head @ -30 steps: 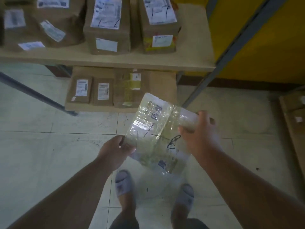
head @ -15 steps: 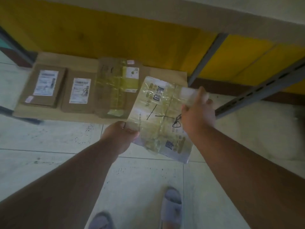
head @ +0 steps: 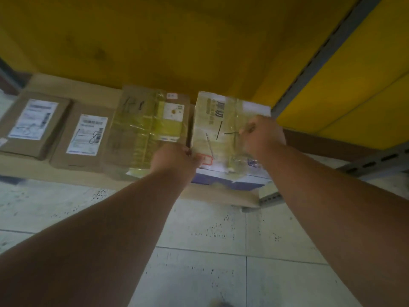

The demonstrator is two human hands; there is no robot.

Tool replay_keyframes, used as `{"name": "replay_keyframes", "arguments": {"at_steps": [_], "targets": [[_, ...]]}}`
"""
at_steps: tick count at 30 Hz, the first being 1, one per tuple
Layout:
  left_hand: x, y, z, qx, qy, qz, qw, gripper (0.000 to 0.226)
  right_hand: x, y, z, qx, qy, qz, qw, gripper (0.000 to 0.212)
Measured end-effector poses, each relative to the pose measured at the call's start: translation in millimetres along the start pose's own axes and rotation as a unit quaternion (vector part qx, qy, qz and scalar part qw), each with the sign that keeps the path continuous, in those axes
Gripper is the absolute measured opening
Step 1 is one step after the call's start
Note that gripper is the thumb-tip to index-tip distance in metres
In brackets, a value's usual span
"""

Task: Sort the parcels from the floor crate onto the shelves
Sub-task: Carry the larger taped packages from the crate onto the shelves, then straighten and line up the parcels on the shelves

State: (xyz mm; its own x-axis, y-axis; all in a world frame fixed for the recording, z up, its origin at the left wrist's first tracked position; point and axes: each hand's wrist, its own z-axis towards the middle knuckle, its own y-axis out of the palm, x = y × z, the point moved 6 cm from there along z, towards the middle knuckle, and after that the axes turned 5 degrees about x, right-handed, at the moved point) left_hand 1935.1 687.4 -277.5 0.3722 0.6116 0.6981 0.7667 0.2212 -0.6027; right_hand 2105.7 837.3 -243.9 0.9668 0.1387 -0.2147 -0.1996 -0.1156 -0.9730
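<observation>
Your left hand (head: 174,159) and right hand (head: 262,135) grip the tape-wrapped white parcel (head: 218,129), set on the low wooden shelf (head: 66,173) beside three brown cardboard parcels (head: 86,138), not yet released.

Wall behind (head: 155,36) is bright yellow. The shelf board (head: 66,178) is pale tan, holding brown cardboard boxes (head: 73,151) with white labels. The taped parcel (head: 219,129) looks yellowish-clear with black scribbles, a red stamp and a purple edge. Floor (head: 199,273) is pale tile with dark speckles.

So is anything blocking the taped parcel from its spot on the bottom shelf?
Nothing visible. Both hands, left and right, hold the taped parcel on the bottom shelf, at its right end, beside the tape-wrapped brown box.
</observation>
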Motion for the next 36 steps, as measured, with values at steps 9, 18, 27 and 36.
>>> {"name": "replay_keyframes", "arguments": {"at_steps": [9, 18, 27, 36], "targets": [[-5.7, 6.9, 1.6, 0.03, 0.025, 0.082, 0.996, 0.021, 5.9, 18.0, -20.4, -0.016, -0.02, 0.074, 0.997, 0.042], [-17.5, -13.0, -96.3, -0.014, 0.16, 0.222, 0.962, 0.046, -24.0, -27.2, -136.9, 0.029, -0.118, 0.019, 0.992, 0.044], [-67.7, -63.5, -212.4, -0.017, 0.183, 0.294, 0.938, 0.048, -52.9, -72.0, -267.2, -0.029, -0.183, 0.031, 0.982, 0.044], [10.4, -196.6, -374.1, 0.046, 0.163, 0.291, 0.942, 0.046, -101.1, -271.4, -375.9, -0.037, -0.251, 0.036, 0.967, 0.048]]}}
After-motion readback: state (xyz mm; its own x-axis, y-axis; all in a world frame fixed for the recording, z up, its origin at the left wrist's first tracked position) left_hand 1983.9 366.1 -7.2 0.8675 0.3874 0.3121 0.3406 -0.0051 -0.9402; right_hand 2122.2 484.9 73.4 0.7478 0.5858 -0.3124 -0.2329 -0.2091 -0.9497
